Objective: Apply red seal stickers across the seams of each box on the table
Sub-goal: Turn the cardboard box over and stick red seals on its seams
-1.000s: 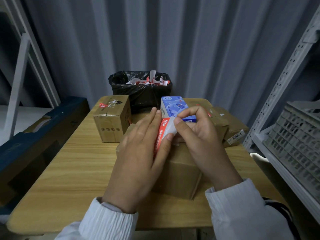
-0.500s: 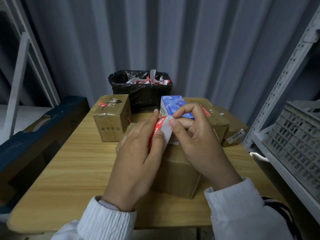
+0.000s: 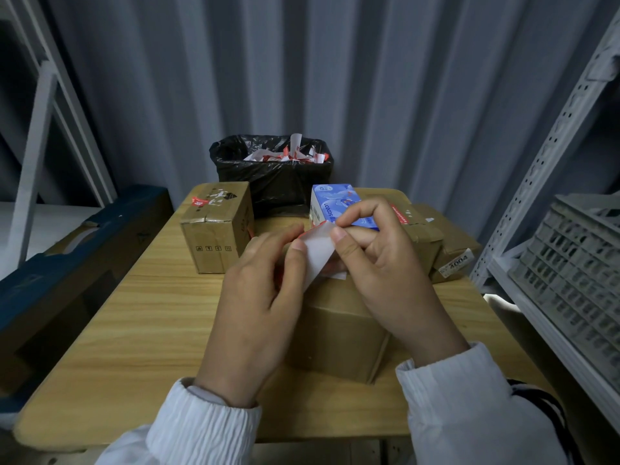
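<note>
A brown cardboard box point(image 3: 339, 333) stands on the wooden table point(image 3: 134, 330) right in front of me. Above its top, both hands hold a red seal sticker on white backing paper point(image 3: 317, 253). My left hand point(image 3: 258, 297) pinches its left side, where a red edge shows. My right hand point(image 3: 379, 260) pinches the white backing at its upper right corner. A smaller cardboard box point(image 3: 216, 226) at the back left carries a red sticker on top. A blue box point(image 3: 330, 204) and two more cardboard boxes point(image 3: 432, 236) sit at the back right.
A black-lined bin point(image 3: 273, 172) holding white and red paper scraps stands at the table's far edge. A grey metal shelf with a plastic crate point(image 3: 570, 273) rises on the right. A dark blue bench point(image 3: 67, 250) lies to the left.
The white backing now faces me and stands away from the red sticker; my right thumb has moved up along it. Both hands stayed above the front box.
</note>
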